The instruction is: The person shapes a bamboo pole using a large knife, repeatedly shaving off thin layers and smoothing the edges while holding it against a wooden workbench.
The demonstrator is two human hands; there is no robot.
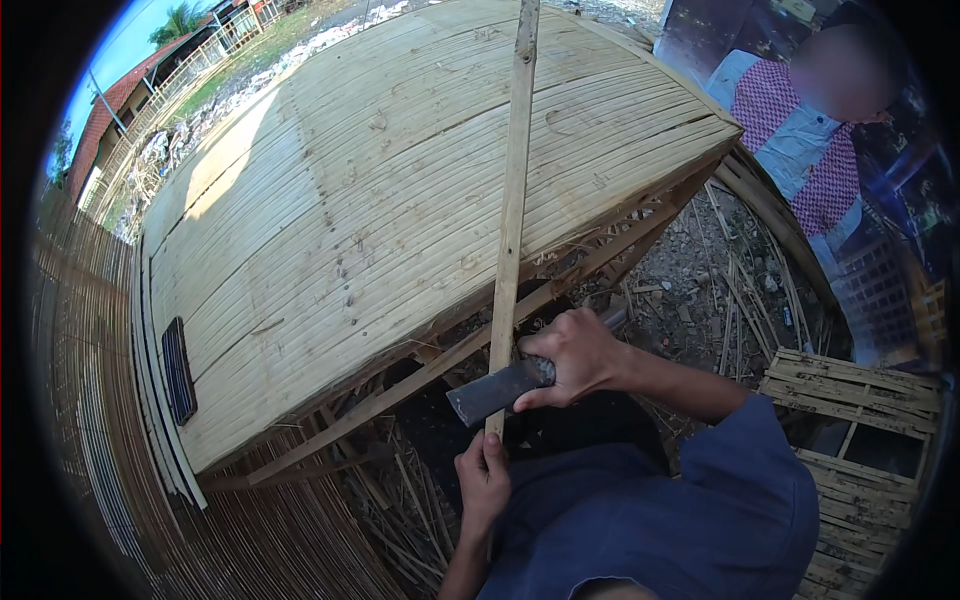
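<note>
A long, narrow wooden strip (513, 190) runs from my lap up across the bamboo-slat table (400, 170). My left hand (483, 475) is closed around its lower end. In my right hand (580, 360) is a broad-bladed knife (495, 391) with a dark, squared-off blade. The blade lies across the strip, just above my left hand. My right fingers wrap round the knife near the base of the blade, and part of its handle shows beyond the hand. How far the edge touches the strip cannot be made out.
A dark ridged block (179, 370) lies at the table's left edge. Slender rods form a screen (85, 360) along the left. Scraps of bamboo (735, 290) litter the ground at right, beside a slatted bamboo panel (850, 510). A banner (900, 270) picturing a person hangs behind.
</note>
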